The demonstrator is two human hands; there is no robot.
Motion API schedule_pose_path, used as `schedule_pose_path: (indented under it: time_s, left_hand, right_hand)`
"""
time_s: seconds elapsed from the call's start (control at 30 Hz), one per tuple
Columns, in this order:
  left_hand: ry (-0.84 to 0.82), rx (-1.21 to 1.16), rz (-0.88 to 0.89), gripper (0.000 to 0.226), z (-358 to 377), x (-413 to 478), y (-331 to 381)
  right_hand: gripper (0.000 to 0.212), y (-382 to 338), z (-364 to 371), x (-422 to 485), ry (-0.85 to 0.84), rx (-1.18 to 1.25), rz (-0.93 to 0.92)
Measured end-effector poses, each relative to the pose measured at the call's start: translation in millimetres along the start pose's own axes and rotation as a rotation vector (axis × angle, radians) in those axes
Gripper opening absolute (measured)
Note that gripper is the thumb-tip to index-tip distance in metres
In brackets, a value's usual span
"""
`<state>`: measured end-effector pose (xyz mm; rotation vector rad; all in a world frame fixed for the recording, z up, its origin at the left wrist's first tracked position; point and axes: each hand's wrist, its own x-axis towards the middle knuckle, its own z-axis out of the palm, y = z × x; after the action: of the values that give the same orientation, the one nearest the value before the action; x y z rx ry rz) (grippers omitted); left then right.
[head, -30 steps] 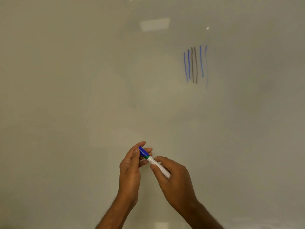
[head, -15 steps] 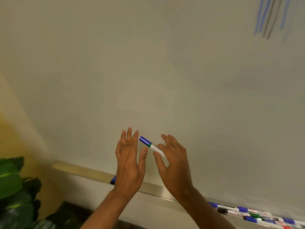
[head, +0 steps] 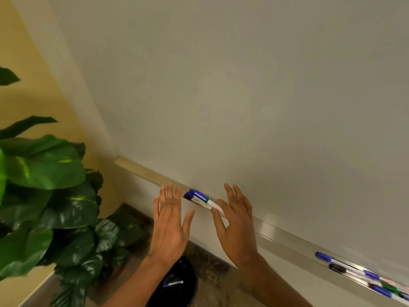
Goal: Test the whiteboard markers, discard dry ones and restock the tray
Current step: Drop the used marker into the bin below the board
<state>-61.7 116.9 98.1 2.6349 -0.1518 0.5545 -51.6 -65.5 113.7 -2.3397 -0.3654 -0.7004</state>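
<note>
- At the left end of the tray [head: 276, 237], the blue-capped marker [head: 202, 197] now sits low against the ledge. A second ago it was up in front of the whiteboard [head: 243, 85], its cap being pressed on.
- Grip, right hand [head: 238, 220]: thumb and forefinger appear to pinch the barrel's rear end, other fingers straight.
- Idle left hand [head: 170, 220]: spread flat, holding nothing, just beside the cap it has released.
- Assessment: the marker passed and is being restocked beside two stored markers [head: 189, 195], not dropped in the black bin [head: 186, 273] below.
- Orientation: long axis runs along the tray, cap toward its left end.
</note>
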Motion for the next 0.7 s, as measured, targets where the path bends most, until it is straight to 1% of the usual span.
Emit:
schedule_pose_path:
  time_s: [0.1, 0.23, 0.33, 0.57, 0.7]
  left_hand:
    - [-0.051, 0.030, -0.042, 0.069, 12, -20, -28]
    - [-0.105, 0.077, -0.076, 0.068, 32, -44, -62]
    - [-0.142, 0.112, -0.094, 0.068, 47, -59, -82]
    - [-0.220, 0.146, -0.162, 0.066, 87, -95, -136]
    - [-0.280, 0.180, -0.191, 0.065, 112, -116, -165]
  right_hand:
    - [0.030, 2, 32, -17, -0.055, 0.013, -0.004]
    - [0.021, 10, 73, -41, -0.148, 0.006, 0.001]
    - [0.021, 17, 102, -57, -0.195, 0.010, 0.010]
    - [0.029, 37, 170, -98, -0.340, -0.018, 0.057]
    - [0.036, 48, 206, -127, -0.417, -0.072, 0.059]
